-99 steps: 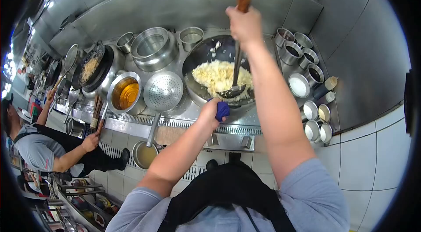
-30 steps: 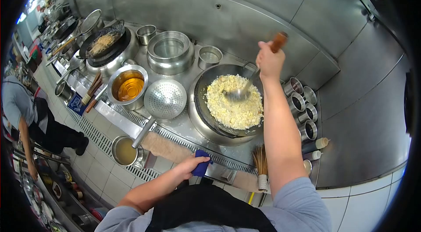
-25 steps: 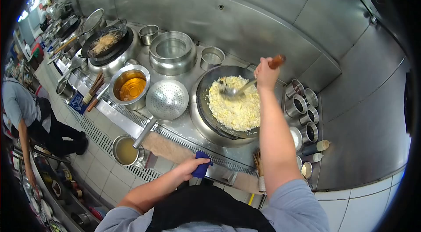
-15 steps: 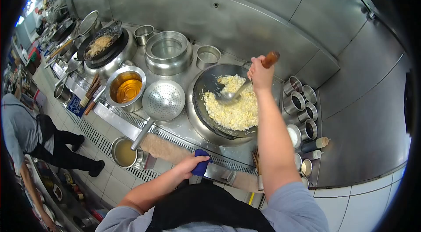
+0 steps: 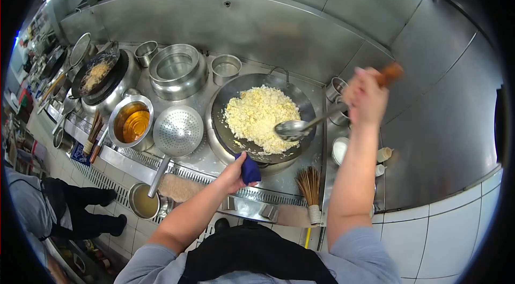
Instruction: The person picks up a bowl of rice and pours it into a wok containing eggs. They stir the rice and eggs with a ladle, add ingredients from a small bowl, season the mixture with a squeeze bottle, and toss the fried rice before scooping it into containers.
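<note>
My right hand point(image 5: 367, 96), slightly blurred, is closed round the wooden-ended handle of a steel ladle point(image 5: 292, 129). Its bowl is over the right part of a heap of yellow-and-white fried rice point(image 5: 261, 115). The rice lies in a dark wok point(image 5: 221, 133) on the burner, with a loop handle at its far side. My left hand point(image 5: 232, 175) is closed on a folded blue cloth point(image 5: 250, 170) at the wok's near edge. Whether the cloth grips the rim there is hidden.
To the wok's left are a perforated strainer point(image 5: 178, 131), a pot of amber oil point(image 5: 132, 123) and a large steel pot point(image 5: 177, 69). A bamboo brush point(image 5: 308, 186) stands at the near right, and seasoning containers point(image 5: 340, 150) line the right. Another person point(image 5: 40, 203) is at far left.
My right hand has moved right with the ladle, whose bowl has shifted toward the wok's right side. My left hand and cloth have come up to the wok's near edge. The view has shifted.
</note>
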Available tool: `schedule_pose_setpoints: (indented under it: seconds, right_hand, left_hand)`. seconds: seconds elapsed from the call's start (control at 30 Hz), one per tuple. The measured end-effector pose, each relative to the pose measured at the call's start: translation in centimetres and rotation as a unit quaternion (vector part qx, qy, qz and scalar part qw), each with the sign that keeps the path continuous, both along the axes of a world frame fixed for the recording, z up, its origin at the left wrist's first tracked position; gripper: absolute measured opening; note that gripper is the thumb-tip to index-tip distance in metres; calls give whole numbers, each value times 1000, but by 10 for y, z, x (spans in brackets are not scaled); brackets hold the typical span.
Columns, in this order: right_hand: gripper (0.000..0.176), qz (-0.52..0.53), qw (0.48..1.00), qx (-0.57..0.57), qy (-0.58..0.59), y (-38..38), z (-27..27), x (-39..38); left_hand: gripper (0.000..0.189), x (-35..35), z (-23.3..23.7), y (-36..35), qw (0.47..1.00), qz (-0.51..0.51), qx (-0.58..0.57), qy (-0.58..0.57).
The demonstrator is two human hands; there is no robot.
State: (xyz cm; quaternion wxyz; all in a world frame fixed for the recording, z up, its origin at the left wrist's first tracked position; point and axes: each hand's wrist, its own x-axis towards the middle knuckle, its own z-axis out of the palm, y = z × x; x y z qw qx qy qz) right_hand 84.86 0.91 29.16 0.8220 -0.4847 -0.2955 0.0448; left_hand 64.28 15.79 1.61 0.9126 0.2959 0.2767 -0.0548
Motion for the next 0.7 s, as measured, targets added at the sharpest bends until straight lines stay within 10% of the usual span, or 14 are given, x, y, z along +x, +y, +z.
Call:
schedule_pose_setpoints:
  seconds: [0.13,0.27,0.47,0.7]
  right_hand:
    - [27,-129,989,41,60,7,-110,24]
    - [26,-4,992,18,123,15,-58,41]
    - [28,-254,956,96,108,10,-109,47]
    - [31,-97,986,78,107,0,-37,62]
  left_hand:
    - [32,21,7,-6,995,27,18,92]
    - [20,31,-12,-15,985,107,95,99]
    - [21,26,-5,-14,982,115,114,99]
    - [24,28,-5,-15,983,129,107,74]
